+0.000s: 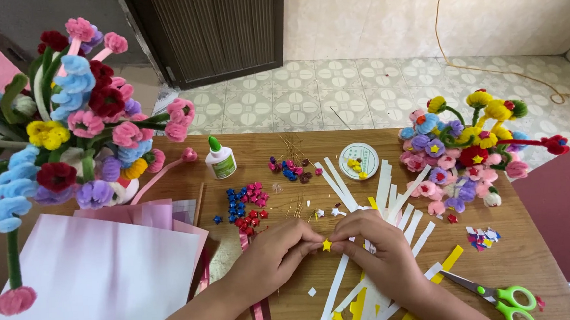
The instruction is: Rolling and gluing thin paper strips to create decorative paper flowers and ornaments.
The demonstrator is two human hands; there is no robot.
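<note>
- Head view looks down on a wooden table (279,180) where both hands meet near the middle
- left hand (274,256) and right hand (376,247) pinch one small yellow paper star (326,245) between their fingertips, just above the tabletop
- under the right hand lies a fan of white paper strips (393,199), with yellow strips (449,260) mixed in
- green-handled scissors (501,295) rest right of that wrist
- little folded stars, blue (235,199) and red (252,220), sit beyond the left hand, near a white glue bottle (220,158)
- pipe-cleaner flower bouquets stand at the far left (78,126) and far right (459,152)
- pink paper sheets (101,276) lie at the left edge
</note>
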